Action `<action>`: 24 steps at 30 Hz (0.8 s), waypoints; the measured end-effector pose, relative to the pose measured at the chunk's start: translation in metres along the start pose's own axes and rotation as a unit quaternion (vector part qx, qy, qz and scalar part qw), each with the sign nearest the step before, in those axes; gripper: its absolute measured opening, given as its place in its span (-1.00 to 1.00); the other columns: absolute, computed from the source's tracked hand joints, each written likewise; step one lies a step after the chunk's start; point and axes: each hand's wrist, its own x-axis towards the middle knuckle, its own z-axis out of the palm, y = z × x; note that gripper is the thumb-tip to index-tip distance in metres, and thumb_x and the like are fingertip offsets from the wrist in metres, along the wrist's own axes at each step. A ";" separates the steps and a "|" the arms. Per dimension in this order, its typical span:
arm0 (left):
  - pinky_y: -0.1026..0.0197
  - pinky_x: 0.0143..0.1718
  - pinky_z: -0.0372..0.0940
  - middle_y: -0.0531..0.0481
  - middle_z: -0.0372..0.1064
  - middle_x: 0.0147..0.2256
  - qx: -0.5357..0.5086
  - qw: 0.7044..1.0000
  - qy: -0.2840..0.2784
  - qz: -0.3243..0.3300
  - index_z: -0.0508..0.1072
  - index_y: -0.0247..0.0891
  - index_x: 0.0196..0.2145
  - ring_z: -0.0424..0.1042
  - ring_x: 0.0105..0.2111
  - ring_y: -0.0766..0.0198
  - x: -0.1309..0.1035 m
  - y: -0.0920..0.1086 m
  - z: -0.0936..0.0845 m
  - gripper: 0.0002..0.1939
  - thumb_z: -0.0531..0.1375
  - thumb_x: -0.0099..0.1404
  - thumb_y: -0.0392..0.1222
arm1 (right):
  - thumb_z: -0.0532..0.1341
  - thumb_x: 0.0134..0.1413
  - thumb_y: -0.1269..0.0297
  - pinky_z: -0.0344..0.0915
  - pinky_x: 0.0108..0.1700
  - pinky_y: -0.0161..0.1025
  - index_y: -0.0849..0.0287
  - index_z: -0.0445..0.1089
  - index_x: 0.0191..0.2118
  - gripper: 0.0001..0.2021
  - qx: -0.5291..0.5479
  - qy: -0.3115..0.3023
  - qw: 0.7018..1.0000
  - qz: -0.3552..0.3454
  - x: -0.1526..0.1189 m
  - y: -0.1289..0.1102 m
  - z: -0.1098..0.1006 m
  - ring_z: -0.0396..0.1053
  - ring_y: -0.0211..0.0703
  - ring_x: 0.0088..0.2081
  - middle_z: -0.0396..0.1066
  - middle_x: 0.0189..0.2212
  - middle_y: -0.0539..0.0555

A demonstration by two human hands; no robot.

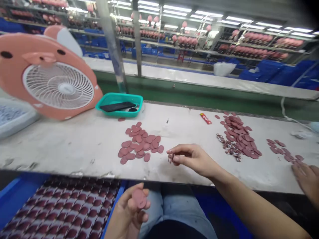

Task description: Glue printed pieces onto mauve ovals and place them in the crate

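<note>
Between the fingertips of my left hand (132,209) is a pink disc (139,199), held low in front of the table edge. My right hand (191,157) is over the table, its thumb and fingers pinched on small metallic pieces (170,156). A spread pile of pink discs (139,144) lies left of my right hand. Farther right is a larger heap of pink discs (240,134), with a cluster of small shiny pieces (229,147) along its left side.
A teal tray (119,113) holding dark items stands beside a pink fan (64,86). A red packet (205,119) lies farther back. Another person's hand (305,176) touches scattered discs (284,150) at right. Rows of dark red pieces fill a blue crate (21,189) below left.
</note>
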 end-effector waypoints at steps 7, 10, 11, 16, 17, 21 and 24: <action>0.43 -0.57 0.37 0.04 0.50 -0.52 0.020 0.999 -0.028 -0.027 0.67 -0.26 -0.35 0.49 -0.52 0.36 -0.018 0.004 0.009 -0.48 0.58 -0.24 0.10 | 0.40 0.12 0.32 0.44 -0.32 -0.37 0.16 0.59 -0.21 -0.89 0.056 -0.046 0.993 -0.096 -0.025 -0.041 0.052 0.49 -0.28 -0.36 0.57 -0.33 0.06; 0.41 -0.55 0.39 0.03 0.49 -0.51 0.025 0.998 -0.051 -0.034 0.68 -0.26 -0.37 0.47 -0.51 0.35 -0.018 0.004 0.001 -0.52 0.57 -0.19 0.09 | 0.41 0.11 0.39 0.42 -0.32 -0.42 0.19 0.58 -0.21 -0.88 0.046 -0.053 0.990 -0.119 -0.025 -0.044 0.057 0.47 -0.32 -0.38 0.56 -0.36 0.04; 0.41 -0.55 0.40 0.02 0.50 -0.50 0.025 0.997 -0.062 -0.036 0.68 -0.26 -0.37 0.47 -0.51 0.35 -0.018 0.004 -0.001 -0.53 0.56 -0.18 0.09 | 0.41 0.10 0.40 0.41 -0.31 -0.43 0.20 0.58 -0.20 -0.88 0.039 -0.056 0.990 -0.125 -0.024 -0.045 0.058 0.47 -0.33 -0.39 0.55 -0.37 0.04; 0.41 -0.53 0.42 -0.02 0.55 -0.45 0.025 0.995 -0.088 -0.042 0.68 -0.26 -0.34 0.48 -0.50 0.36 -0.016 0.003 -0.007 -0.55 0.55 -0.12 0.09 | 0.40 0.12 0.45 0.38 -0.30 -0.45 0.20 0.59 -0.19 -0.87 0.004 -0.086 0.986 -0.144 -0.024 -0.046 0.061 0.45 -0.35 -0.39 0.52 -0.39 0.02; 0.41 -0.53 0.42 -0.02 0.55 -0.45 0.025 0.995 -0.090 -0.043 0.68 -0.26 -0.34 0.49 -0.50 0.36 -0.016 0.003 -0.008 -0.56 0.54 -0.11 0.09 | 0.40 0.12 0.44 0.38 -0.30 -0.44 0.20 0.59 -0.19 -0.88 -0.002 -0.089 0.986 -0.143 -0.024 -0.046 0.061 0.46 -0.34 -0.39 0.52 -0.39 0.02; 0.40 -0.52 0.44 -0.01 0.54 -0.46 0.020 0.994 -0.092 -0.047 0.68 -0.26 -0.33 0.49 -0.49 0.35 -0.015 0.002 -0.009 -0.57 0.54 -0.09 0.07 | 0.39 0.15 0.39 0.36 -0.32 -0.44 0.22 0.60 -0.19 -0.90 -0.021 -0.094 0.984 -0.151 -0.024 -0.050 0.060 0.45 -0.34 -0.40 0.51 -0.42 0.03; 0.40 -0.52 0.45 -0.01 0.54 -0.47 0.009 0.994 -0.100 -0.054 0.68 -0.27 -0.33 0.49 -0.50 0.36 -0.013 0.001 -0.010 -0.58 0.54 -0.09 0.06 | 0.39 0.16 0.40 0.35 -0.33 -0.45 0.27 0.59 -0.19 -0.90 -0.031 -0.100 0.982 -0.156 -0.023 -0.052 0.059 0.46 -0.34 -0.41 0.53 -0.43 0.05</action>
